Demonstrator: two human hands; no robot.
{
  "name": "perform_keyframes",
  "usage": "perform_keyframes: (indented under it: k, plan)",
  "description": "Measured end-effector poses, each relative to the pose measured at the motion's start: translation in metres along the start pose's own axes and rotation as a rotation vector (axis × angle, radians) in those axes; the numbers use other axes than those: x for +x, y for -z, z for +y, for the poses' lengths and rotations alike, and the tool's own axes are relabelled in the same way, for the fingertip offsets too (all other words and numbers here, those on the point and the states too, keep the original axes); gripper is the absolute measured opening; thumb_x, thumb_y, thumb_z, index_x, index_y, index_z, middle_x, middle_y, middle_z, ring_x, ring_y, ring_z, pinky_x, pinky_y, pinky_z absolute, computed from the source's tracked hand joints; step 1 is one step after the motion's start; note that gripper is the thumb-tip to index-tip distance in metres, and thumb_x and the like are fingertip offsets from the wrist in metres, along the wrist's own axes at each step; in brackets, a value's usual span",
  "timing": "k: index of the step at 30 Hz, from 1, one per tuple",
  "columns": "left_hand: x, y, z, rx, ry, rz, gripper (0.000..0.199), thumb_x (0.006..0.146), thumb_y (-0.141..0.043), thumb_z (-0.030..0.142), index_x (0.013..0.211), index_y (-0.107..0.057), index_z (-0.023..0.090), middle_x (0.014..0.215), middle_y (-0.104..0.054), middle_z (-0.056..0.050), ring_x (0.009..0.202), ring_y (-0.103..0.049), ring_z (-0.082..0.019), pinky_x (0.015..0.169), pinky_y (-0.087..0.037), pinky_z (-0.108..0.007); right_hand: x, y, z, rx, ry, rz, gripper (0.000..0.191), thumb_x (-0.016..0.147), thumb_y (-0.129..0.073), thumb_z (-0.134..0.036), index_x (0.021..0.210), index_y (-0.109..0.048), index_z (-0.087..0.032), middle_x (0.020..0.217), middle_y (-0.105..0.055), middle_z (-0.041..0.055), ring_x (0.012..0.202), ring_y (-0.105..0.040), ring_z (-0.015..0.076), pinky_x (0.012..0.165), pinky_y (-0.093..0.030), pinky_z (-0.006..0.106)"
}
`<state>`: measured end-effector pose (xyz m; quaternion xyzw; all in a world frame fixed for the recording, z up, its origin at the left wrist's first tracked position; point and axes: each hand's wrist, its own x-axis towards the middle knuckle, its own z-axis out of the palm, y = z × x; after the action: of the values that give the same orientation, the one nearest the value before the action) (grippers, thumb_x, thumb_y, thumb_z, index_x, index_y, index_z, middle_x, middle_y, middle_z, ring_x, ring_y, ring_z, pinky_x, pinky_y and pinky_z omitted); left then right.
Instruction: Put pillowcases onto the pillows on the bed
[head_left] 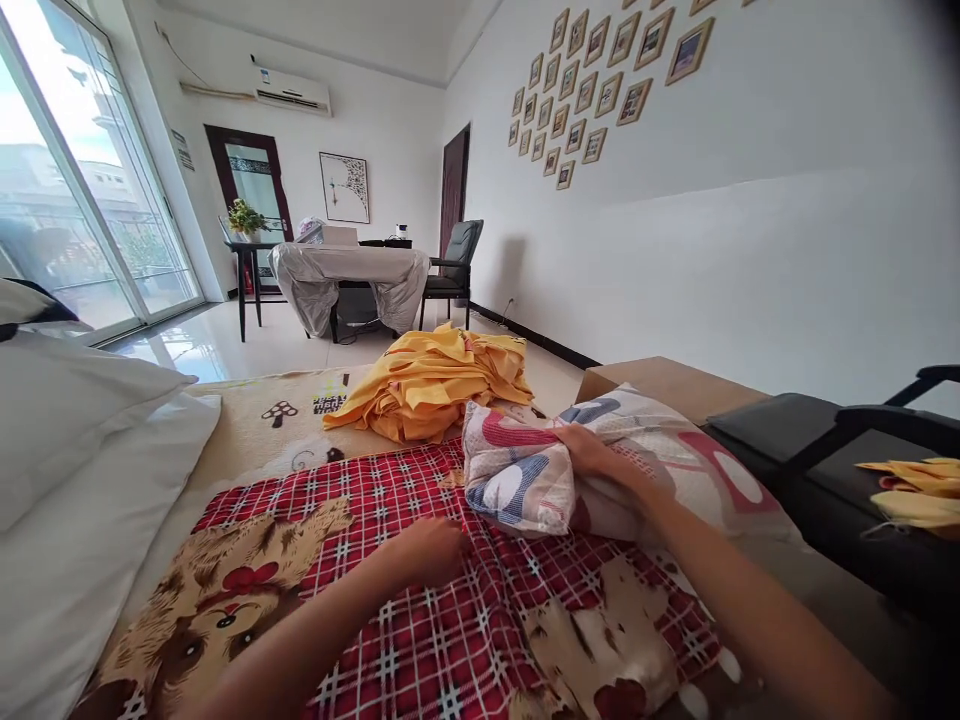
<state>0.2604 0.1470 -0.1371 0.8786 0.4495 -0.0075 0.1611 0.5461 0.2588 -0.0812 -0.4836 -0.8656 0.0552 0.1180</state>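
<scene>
Gripped by my right hand [585, 450] is a soft pillow [675, 450] in a quilted cover with pink, blue and white shapes; its near left corner is folded up. My left hand [439, 550] is curled closed on a red plaid cloth [390, 630] printed with brown bears, just left of the pillow. A ridge runs through the cloth beside that hand, and the fingertips are hidden. Under the pillow, the cloth's right side is partly covered. Beyond both hands lies a crumpled heap of yellow fabric [442, 380].
White bedding [90, 430] is piled on the left. A cream sheet [255, 440] with a mushroom print lies underneath. A cardboard box [660, 375] and a black chair [780, 440] holding yellow cloth stand at right. Farther back are a covered table [352, 262] and another chair [454, 262].
</scene>
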Motion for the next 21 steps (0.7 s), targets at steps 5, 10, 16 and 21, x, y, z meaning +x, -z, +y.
perform_keyframes:
  k: [5,10,16,21]
  plan:
    - [0.049,-0.011,0.006,0.037,0.174,0.129,0.035,0.087,-0.039,0.029,0.099,-0.067,0.013,0.098,-0.068,-0.020,0.088,-0.066,-0.034,0.073,-0.051,-0.045,-0.004,-0.004,0.005,-0.003,-0.013,0.017,0.022,0.084,-0.046,-0.029,0.071,-0.058,-0.016,0.076,-0.061,0.0073,0.068,-0.049,0.0164,0.068,-0.040,0.029]
    - [0.059,-0.045,0.011,-0.003,0.322,0.282,0.042,0.091,-0.036,0.039,0.109,-0.063,0.013,0.106,-0.064,-0.018,0.099,-0.061,-0.035,0.076,-0.049,-0.044,-0.006,-0.005,0.001,-0.073,-0.008,0.023,0.019,0.084,-0.046,-0.025,0.070,-0.055,-0.017,0.079,-0.062,0.0074,0.070,-0.050,0.0165,0.072,-0.039,0.030]
    - [0.048,-0.051,0.002,-0.096,0.346,0.353,0.030,0.088,-0.042,0.031,0.106,-0.062,0.017,0.108,-0.065,-0.012,0.100,-0.061,-0.026,0.079,-0.047,-0.034,-0.016,0.003,-0.019,-0.185,0.010,0.001,0.013,0.081,-0.051,-0.024,0.076,-0.058,-0.016,0.081,-0.064,0.0110,0.073,-0.051,0.0201,0.077,-0.036,0.035]
    - [0.048,-0.046,-0.004,-0.162,0.365,0.360,0.031,0.090,-0.037,0.028,0.096,-0.065,0.016,0.101,-0.068,-0.012,0.096,-0.063,-0.025,0.078,-0.047,-0.034,-0.023,0.032,-0.029,-0.241,0.062,-0.024,0.008,0.078,-0.054,-0.022,0.076,-0.060,-0.017,0.081,-0.066,0.0093,0.072,-0.054,0.0195,0.075,-0.035,0.034]
